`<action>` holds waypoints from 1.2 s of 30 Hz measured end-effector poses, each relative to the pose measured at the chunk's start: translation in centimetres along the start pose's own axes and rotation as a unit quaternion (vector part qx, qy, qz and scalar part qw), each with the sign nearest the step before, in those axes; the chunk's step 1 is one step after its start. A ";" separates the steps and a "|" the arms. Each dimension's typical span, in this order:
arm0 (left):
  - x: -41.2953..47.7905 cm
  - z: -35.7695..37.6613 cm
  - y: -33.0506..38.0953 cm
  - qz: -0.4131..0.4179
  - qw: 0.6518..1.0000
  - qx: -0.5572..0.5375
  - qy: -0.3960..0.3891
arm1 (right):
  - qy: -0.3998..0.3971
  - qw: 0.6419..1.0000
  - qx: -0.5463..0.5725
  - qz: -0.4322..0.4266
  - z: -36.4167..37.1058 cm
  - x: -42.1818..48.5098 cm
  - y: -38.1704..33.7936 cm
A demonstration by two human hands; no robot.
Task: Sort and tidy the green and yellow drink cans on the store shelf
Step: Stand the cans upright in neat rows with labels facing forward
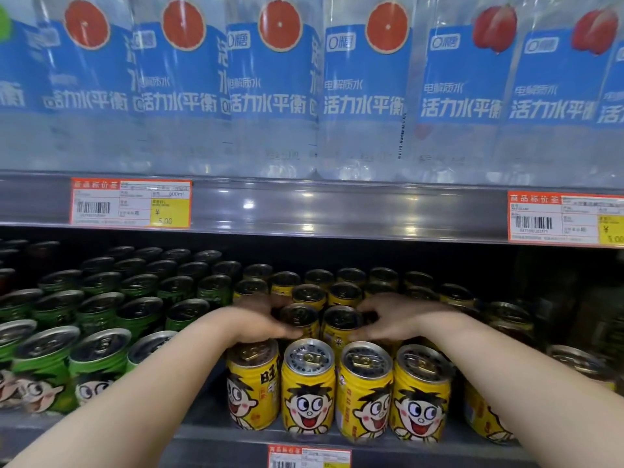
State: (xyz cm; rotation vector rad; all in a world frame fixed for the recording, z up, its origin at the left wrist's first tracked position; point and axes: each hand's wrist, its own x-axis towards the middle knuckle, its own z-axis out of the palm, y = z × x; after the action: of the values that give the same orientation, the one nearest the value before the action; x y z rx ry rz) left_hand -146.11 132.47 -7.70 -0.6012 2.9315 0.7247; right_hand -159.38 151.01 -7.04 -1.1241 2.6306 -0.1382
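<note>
Both hands reach into the lower shelf [209, 430], past the near row of yellow cans [337, 390]; the left hand [253, 324] curls round the left side of one second-row can [299, 317]; the right hand [388, 320] curls round the right side of the can beside it [341, 320]; the fingers of both hands are bent and part open, cupping the pair from the outside; some fingers go behind the cans, so I cannot tell how tight the hold is.

The green cans [94, 319] fill the left part of the shelf, many rows deep; the yellow ones fill the middle and right; the two colours look sorted already, with a gap at the near edge between them, where the left arm comes in.

The step in hand looks like squeezing the yellow second row together and making it straight.

The next move likely calls for a soft, even push from both sides, so the two cans slide close and line up behind the near ones; the cans stand tight together, so a hard shove could knock the far rows or tip a near can off the edge.

Above, bottles [277, 86] with blue labels sit on the upper shelf, with price tags [131, 203] below them.
</note>
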 end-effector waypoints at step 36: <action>1.5 5.7 8.0 0.202 0.969 0.139 -0.040 | 0.172 0.978 0.012 0.116 -4.8 -5.5 13.4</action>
State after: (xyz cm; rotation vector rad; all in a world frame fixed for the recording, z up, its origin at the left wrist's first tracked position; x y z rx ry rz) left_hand -150.80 141.10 -9.50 0.0504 3.0268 0.3342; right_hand -166.44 164.11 -3.84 -0.8377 3.0319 -0.3438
